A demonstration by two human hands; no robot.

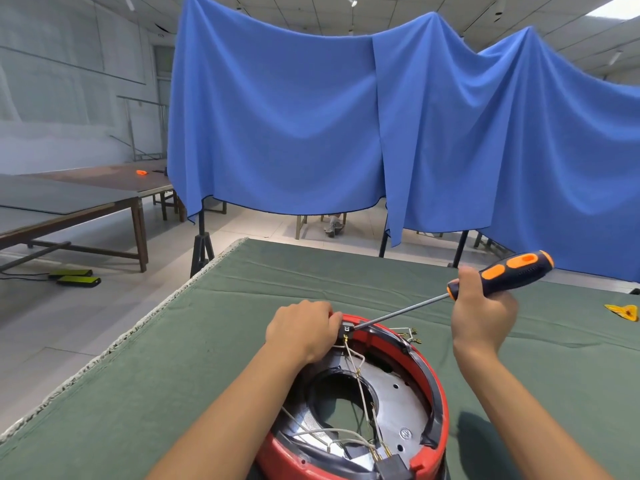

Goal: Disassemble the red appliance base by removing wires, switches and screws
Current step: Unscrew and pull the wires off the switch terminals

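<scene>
A large workshop-like hall: a bench point(311, 271) covered in green cloth, long wooden worktables point(86, 202) across a pale tiled floor point(86, 306), blue cloth screens point(277, 116) hung on black stands point(201, 251), bare white walls point(52, 81) and a panelled ceiling with strip lights point(129, 1).

Red base point(429, 382): 6 o'clock part cut off by bottom edge, so near rim and the black connector block point(393, 465) show only partly. Left hand point(303, 332) covers the rim at 11 o'clock; its fingertips are hidden behind the small black switch point(346, 330), so grip unclear. Screwdriver point(498, 275) tip is lost at the switch; can't tell if it sits in a screw. Right hand point(485, 313) hides mid handle. Both forearms run out of frame at bottom. Yellow item point(623, 311) at 3 o'clock: too small to identify. Logo on inner metal plate point(398, 393) unreadable.
</scene>
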